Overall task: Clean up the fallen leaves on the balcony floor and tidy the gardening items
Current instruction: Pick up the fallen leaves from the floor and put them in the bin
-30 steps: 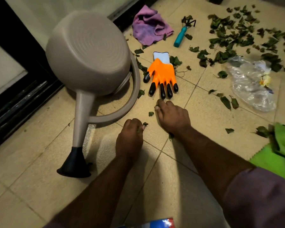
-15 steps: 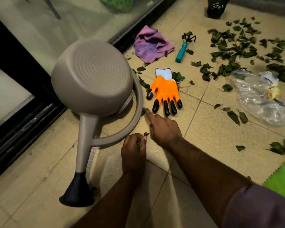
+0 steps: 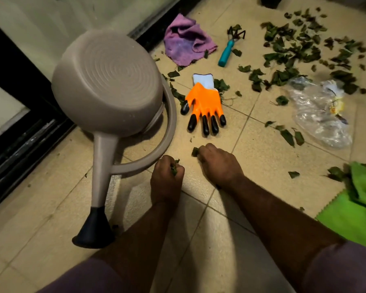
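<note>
Our right hand (image 3: 218, 163), pointing a moment before, had curled round a leaf (image 3: 195, 152) at twelve o'clock; our left hand (image 3: 167, 178) clutched gathered leaf scraps (image 3: 174, 169).

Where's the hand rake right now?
In the head view, upper middle: the hand rake lies on the tiles just right of the purple cloth, beyond the orange glove.

Floor (image 3: 251, 163): beige tiles.
Left: tipped watering can (image 3: 108, 89).
Centre: orange glove (image 3: 205, 104), purple cloth (image 3: 187, 42), teal hand rake (image 3: 227, 52).
Right: scattered leaves (image 3: 294, 49), clear plastic bag (image 3: 321, 115), green mat (image 3: 353, 220).
</note>
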`<state>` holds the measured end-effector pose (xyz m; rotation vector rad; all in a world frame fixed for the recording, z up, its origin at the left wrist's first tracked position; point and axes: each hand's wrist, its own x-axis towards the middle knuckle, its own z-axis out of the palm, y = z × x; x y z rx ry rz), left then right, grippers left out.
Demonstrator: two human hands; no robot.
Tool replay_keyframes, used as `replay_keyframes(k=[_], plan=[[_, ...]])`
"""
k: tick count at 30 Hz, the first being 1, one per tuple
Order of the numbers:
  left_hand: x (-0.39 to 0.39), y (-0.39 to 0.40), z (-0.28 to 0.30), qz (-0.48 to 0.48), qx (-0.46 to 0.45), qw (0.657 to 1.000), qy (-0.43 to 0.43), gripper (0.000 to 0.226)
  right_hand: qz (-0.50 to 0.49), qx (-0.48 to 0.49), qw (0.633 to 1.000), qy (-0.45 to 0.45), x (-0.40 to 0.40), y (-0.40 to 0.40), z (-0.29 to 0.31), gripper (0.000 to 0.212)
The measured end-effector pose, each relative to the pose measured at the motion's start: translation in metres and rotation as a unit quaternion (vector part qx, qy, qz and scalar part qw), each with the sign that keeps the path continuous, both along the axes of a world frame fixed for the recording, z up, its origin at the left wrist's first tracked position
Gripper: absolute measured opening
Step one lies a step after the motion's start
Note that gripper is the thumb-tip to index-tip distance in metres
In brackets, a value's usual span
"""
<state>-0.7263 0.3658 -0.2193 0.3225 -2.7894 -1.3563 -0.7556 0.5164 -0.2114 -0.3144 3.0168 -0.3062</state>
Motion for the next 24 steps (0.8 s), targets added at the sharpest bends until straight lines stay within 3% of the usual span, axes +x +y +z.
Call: replay_keyframes(k=[3, 9, 14, 18, 21, 24], plan=[[0.002, 0.001, -0.003, -0.023, 0.006, 1.000, 0.014, 0.011, -0.004, -0.024, 1.000, 0.008, 0.036, 0.021, -0.003, 0.019], [0.002, 0.001, -0.006, -0.050, -0.037, 0.996, 0.061, 0.023, -0.043, 0.046, 0.995, 0.076, 0.056, 0.008, -0.014, 0.043], [-0.002, 0.020, -0.001, -0.051, 0.005, 0.997, 0.061, 0.026, 0.003, 0.050, 0.997, 0.051, 0.044, 0.026, -0.008, 0.025], [0.000, 0.066, 0.011, -0.102, -0.012, 0.994, 0.022, 0.031, -0.122, -0.060, 0.990, 0.048, 0.059, 0.087, -0.005, 0.015], [-0.001, 0.104, 0.019, -0.159, -0.045, 0.986, 0.011, 0.030, -0.225, -0.104, 0.961, 0.120, 0.083, 0.146, -0.002, 0.017], [-0.004, 0.143, 0.025, -0.208, -0.100, 0.973, 0.000, 0.038, -0.349, -0.142, 0.919, 0.118, 0.097, 0.187, -0.001, 0.013]])
